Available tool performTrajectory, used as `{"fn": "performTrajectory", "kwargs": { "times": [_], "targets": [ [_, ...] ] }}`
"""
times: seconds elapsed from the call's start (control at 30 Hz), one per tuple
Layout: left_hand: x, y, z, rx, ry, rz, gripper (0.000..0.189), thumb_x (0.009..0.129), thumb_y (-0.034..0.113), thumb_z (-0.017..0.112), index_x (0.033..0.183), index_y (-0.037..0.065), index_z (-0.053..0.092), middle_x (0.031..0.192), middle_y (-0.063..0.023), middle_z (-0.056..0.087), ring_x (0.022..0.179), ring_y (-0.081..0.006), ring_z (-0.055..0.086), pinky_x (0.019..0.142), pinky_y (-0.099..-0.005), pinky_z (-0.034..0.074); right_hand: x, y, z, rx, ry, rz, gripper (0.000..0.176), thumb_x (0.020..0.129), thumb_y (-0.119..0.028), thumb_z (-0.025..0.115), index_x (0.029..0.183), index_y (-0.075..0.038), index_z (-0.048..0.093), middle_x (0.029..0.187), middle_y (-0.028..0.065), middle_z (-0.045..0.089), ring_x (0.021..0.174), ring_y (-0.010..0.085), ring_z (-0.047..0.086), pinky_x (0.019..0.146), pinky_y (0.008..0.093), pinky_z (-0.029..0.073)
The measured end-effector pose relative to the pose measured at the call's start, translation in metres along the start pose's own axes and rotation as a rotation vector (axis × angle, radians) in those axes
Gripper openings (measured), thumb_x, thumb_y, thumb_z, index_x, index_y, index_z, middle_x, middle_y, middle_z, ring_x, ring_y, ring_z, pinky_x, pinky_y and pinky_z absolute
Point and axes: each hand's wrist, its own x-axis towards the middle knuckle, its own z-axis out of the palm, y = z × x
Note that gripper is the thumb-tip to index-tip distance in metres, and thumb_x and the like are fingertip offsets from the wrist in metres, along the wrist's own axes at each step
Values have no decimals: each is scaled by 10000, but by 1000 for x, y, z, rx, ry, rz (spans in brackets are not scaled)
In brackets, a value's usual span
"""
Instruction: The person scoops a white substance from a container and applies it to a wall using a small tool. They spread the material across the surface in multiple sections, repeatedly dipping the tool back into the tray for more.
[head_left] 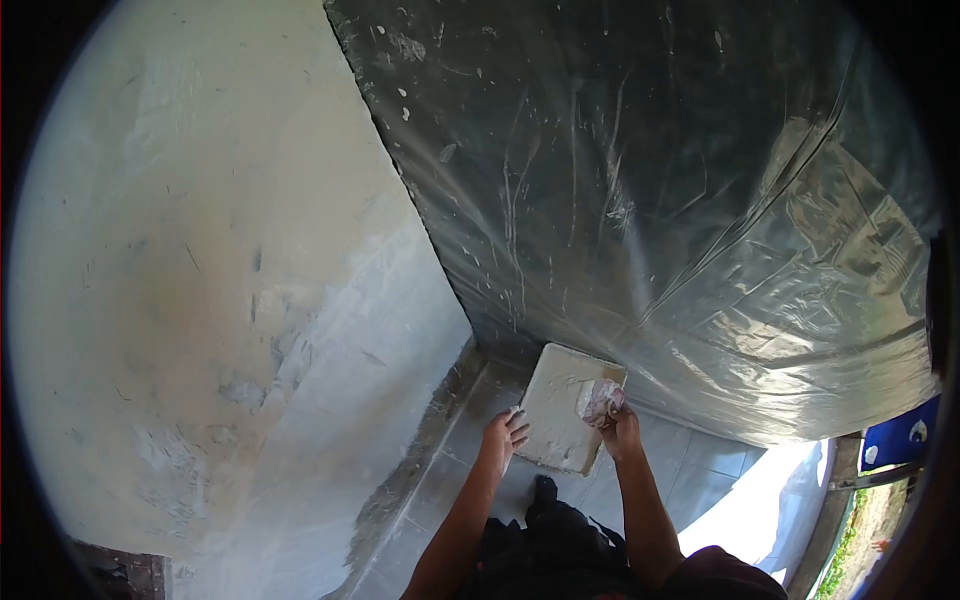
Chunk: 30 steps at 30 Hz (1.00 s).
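Observation:
A shallow rectangular tray (pixel 552 425) smeared with pale paste is in front of me, low down. My left hand (pixel 503 436) is at its left edge, fingers apart, with pale residue on the fingertips; whether its thumb presses on the rim is too small to tell. My right hand (pixel 618 425) is closed on a whitish, paste-covered tool (pixel 600 402), over the right part of the tray. The tool's exact shape is hard to make out.
A pale plastered wall (pixel 220 260) with grey patches fills the left. Dark plastic sheeting (pixel 600 180) hangs at the right. Grey floor tiles (pixel 435 485) and my dark shoe (pixel 544 488) are below. A blue item (pixel 900 435) is at the far right.

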Motion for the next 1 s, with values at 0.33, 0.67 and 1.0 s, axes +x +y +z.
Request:
{"fn": "performTrajectory", "kwargs": {
  "times": [0.33,0.67,1.0],
  "targets": [
    [-6,26,4,-25,-35,41,625,925,404,432,1435,53,346,1500,-155,373,1320,-390,423,1086,-522,258,17,1,2,-39,-16,-53,520,762,57,352,1272,92,446,1173,200,579,1027,333,633,876,455,546],
    [-8,41,0,-1,-69,47,595,955,401,397,1455,81,348,1481,-102,423,1305,-309,462,1068,-466,310,12,-10,34,-87,56,-52,520,764,118,334,1271,105,451,1149,213,588,980,340,654,807,438,588],
    [-8,50,4,-8,-77,78,638,931,385,424,1451,31,315,1487,-169,389,1321,-389,425,1084,-525,272,13,-13,48,-112,50,-86,508,765,119,345,1256,92,471,1093,195,617,913,304,677,733,401,604]
  ]
}}
